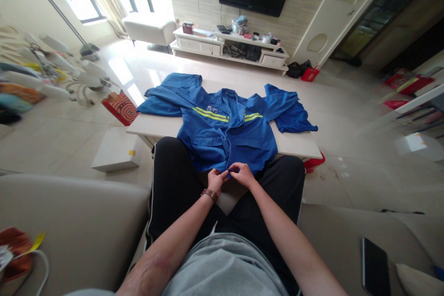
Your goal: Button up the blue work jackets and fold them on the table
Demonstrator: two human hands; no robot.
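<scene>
A blue work jacket (249, 143) with yellow reflective stripes lies spread over a white table (294, 144), collar at the far side and both sleeves out to the sides. Its bottom hem hangs over the near edge between my knees. My left hand (217, 180), with a brown watch on the wrist, pinches the hem at the front opening. Close beside it, my right hand (242, 175) also pinches the cloth there. The fingertips of both hands nearly meet, and the small bit of fabric between them is mostly hidden.
A white box (118, 150) and a red patterned bag (120, 107) stand left of the table. A phone (375, 266) lies on the sofa (333, 240) at my right. Beyond the table is a low TV cabinet (199, 46) with several items on it.
</scene>
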